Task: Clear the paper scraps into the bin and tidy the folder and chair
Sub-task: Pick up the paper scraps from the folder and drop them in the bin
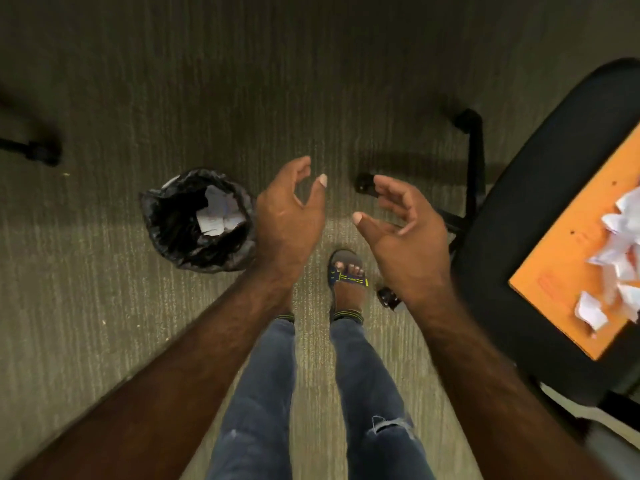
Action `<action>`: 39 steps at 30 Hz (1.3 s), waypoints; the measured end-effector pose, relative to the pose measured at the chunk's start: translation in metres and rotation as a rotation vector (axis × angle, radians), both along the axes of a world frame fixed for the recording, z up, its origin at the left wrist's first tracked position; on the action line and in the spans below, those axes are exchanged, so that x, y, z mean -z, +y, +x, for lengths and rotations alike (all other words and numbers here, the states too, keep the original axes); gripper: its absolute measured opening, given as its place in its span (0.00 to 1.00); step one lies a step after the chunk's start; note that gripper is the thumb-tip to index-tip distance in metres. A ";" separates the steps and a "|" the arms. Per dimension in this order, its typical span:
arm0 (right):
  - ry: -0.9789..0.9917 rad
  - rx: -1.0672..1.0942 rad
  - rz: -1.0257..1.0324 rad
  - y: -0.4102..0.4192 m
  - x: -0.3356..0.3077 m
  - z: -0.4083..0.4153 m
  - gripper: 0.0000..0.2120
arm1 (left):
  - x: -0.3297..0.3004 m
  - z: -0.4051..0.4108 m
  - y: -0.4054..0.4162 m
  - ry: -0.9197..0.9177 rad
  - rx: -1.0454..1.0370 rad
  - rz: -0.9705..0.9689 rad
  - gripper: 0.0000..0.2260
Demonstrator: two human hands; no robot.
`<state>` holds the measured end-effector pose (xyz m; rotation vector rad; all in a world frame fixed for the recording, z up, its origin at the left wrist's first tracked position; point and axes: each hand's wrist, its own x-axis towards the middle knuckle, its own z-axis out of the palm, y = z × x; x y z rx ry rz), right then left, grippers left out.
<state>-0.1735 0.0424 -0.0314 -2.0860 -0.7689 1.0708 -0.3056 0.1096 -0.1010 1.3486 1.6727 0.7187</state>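
Note:
A small bin (162,233) lined with a black bag stands on the carpet at the left, with white paper scraps (216,216) inside. My left hand (289,216) hovers just right of the bin, fingers loosely curved and holding nothing. My right hand (401,230) is beside it, also empty with relaxed fingers. At the right, a black office chair (519,237) carries an orange folder (568,258) on its seat. Several crumpled white scraps (620,258) lie on the folder, partly cut off by the frame edge.
My legs in jeans and a sandalled foot (348,275) stand between bin and chair. The chair's black base arms and castors (471,161) spread over the carpet behind my right hand. Another castor (38,152) sits at the far left.

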 end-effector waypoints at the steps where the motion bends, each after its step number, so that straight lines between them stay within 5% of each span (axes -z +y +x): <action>1: -0.013 0.025 0.005 -0.005 -0.008 0.014 0.25 | -0.006 0.016 -0.002 -0.004 0.033 0.023 0.18; 18: -0.327 0.407 0.031 -0.132 -0.087 0.205 0.31 | -0.073 0.213 -0.068 -0.059 0.637 0.171 0.19; 25: -0.473 0.355 -0.115 -0.192 -0.080 0.261 0.39 | -0.081 0.268 -0.107 -0.043 0.979 0.255 0.24; 32: -0.428 0.264 -0.372 -0.228 -0.056 0.292 0.51 | -0.076 0.315 -0.126 0.201 1.391 0.433 0.34; 39: -0.399 0.161 -0.394 -0.236 -0.030 0.314 0.56 | -0.062 0.355 -0.133 0.362 1.483 0.460 0.32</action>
